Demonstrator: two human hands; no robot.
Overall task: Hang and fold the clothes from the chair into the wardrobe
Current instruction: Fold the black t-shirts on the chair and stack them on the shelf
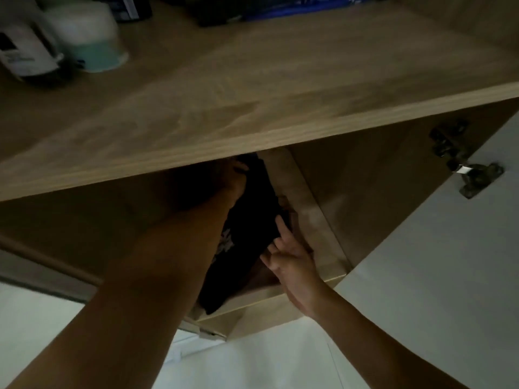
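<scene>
A folded black garment [247, 248] with a pale print lies on the lower wooden wardrobe shelf [317, 217], in deep shadow. My left hand [233, 181] reaches far in under the upper shelf and rests on the garment's far end, fingers curled on the cloth. My right hand [289, 256] is at the garment's near right edge, fingers spread and touching the cloth. The far part of the garment is hidden under the upper shelf board.
The upper shelf [252, 113] carries a white and teal container [92, 37], a white boxy item [25, 49] and dark and blue things [280, 7] at the back. The white wardrobe door [449, 262] stands open at right, with metal hinges [463, 158].
</scene>
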